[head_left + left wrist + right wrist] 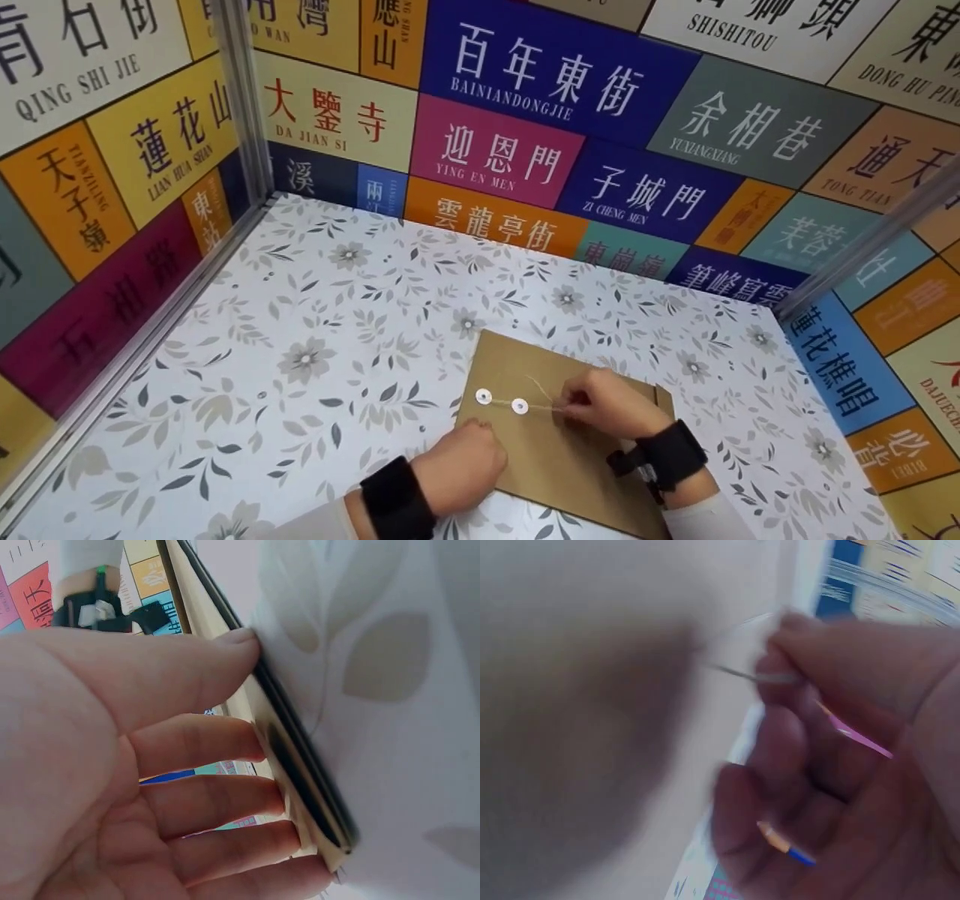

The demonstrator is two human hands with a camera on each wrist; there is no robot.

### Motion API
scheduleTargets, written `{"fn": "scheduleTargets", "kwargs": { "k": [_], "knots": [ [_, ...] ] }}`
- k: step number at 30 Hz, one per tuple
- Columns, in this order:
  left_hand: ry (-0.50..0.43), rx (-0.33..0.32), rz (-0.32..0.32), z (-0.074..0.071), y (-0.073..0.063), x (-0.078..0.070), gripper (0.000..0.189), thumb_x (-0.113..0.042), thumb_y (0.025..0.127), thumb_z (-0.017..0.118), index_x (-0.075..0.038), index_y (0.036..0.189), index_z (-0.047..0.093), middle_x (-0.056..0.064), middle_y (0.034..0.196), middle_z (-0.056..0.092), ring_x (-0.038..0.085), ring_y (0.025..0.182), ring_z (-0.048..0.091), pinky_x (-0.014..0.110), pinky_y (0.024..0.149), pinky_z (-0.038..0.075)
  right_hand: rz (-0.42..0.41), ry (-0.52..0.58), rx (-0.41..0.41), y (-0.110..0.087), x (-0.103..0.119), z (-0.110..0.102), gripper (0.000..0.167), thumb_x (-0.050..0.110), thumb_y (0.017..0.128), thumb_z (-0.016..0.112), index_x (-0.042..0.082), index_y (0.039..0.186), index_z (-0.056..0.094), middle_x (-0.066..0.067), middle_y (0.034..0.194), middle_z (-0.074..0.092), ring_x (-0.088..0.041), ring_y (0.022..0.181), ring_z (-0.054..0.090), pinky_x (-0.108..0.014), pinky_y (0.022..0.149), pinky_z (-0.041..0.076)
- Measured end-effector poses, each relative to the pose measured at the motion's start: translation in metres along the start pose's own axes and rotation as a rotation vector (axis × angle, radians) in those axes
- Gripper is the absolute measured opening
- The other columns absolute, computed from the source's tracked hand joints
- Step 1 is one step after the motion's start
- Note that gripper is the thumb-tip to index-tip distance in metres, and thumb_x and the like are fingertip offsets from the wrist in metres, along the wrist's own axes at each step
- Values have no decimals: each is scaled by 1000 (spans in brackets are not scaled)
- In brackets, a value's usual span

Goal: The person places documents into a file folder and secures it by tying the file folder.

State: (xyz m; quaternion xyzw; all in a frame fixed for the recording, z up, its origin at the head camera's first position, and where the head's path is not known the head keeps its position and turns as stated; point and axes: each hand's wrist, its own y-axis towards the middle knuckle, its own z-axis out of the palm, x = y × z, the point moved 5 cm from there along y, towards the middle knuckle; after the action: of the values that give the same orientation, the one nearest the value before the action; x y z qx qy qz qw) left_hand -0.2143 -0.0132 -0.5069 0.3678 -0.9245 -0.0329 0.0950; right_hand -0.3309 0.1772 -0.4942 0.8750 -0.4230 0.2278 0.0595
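A brown paper document envelope (559, 457) lies on the table, with two white round buttons (484, 396) near its left edge. A thin string (541, 387) runs from the buttons to my right hand (611, 405). Thumb and index finger of that hand pinch the string (754, 676) in the right wrist view, the other fingers curled. My left hand (463, 469) rests at the envelope's near left edge. In the left wrist view its thumb (202, 667) touches the dark edge (300, 750), and the fairly straight fingers rest along the envelope.
The table (315, 420) has a white cover printed with grey flowers and leaves. Coloured panels with street names (495, 142) stand behind and at both sides, framed by metal posts (251, 97). Black bands (397, 499) circle both wrists.
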Motion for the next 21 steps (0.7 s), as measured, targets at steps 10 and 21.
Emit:
{"fn": "scheduleTargets", "kwargs": {
  "k": [10, 21],
  "knots": [
    [-11, -21, 7, 1, -1, 1, 13, -18, 84, 74, -18, 72, 70, -4, 71, 66, 15, 71, 58, 30, 71, 43, 41, 63, 206, -28, 17, 4, 20, 6, 84, 79, 21, 72, 72, 15, 71, 63, -1, 58, 55, -21, 53, 45],
    [23, -21, 13, 3, 0, -1, 12, -19, 85, 74, -18, 73, 72, -4, 70, 65, 15, 69, 57, 30, 68, 41, 206, -38, -69, -39, -18, -24, 17, 3, 83, 77, 16, 73, 73, 10, 68, 62, -10, 61, 54, -27, 57, 46]
  ]
}}
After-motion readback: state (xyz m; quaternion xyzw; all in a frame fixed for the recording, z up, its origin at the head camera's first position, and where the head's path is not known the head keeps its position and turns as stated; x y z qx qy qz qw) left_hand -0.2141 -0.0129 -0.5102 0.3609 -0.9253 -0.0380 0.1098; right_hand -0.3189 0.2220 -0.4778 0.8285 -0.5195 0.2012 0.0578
